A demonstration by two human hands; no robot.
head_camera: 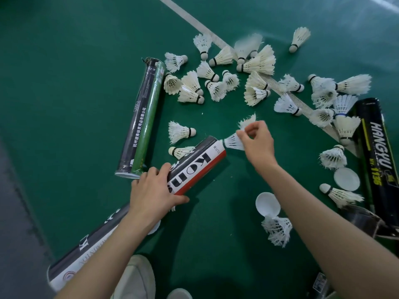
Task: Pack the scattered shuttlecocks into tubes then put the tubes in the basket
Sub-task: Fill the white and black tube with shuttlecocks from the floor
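Head view: white-red tube (198,167) lettered "KON" is being gripped by the left hand (151,190); one shuttlecock (233,142) is being pinched by its feathers in the right hand (257,139), cork end at the tube's mouth; black "HANGYU" tube (375,152) and green-black tube (142,117) are being crowded by loose shuttlecocks (216,83)

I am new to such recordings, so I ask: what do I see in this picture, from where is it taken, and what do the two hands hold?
No machine is here: a person wears one camera on the head, looking down at their two hands. The left hand grips a white-and-red tube. The right hand pinches a shuttlecock by its feathers, cork toward the tube's mouth. On the green floor lie many loose shuttlecocks, a green-and-black tube, a black tube and white caps.
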